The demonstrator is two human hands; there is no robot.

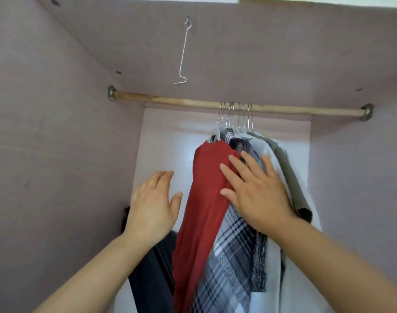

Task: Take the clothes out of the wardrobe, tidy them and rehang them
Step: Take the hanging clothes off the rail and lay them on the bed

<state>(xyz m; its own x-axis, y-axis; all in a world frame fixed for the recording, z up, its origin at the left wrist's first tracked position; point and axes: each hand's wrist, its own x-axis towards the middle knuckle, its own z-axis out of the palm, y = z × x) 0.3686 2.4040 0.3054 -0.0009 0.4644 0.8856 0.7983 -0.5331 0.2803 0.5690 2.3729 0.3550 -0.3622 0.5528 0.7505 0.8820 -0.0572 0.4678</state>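
Nearest me, two bare forearms are reaching up into the wardrobe. The left grip is hovering open, fingers relaxed and thumb out, just left of a red top and not touching it. The right grip is lying open too, its fingers spread straight and pressing flat on the hanging clothes, fingertips resting over the red top's shoulder and the plaid shirt beside it. To the right of the plaid, a speckled dark grey piece, a white garment and an olive one are hanging packed together. Low on the left, a dark garment is sitting behind the red top. Farther up, the metal hanger hooks are bunching right of centre on the wooden rail, which is spanning the wardrobe from side to side. Beyond that, a bent wire hook is dangling from the wardrobe's ceiling on the left
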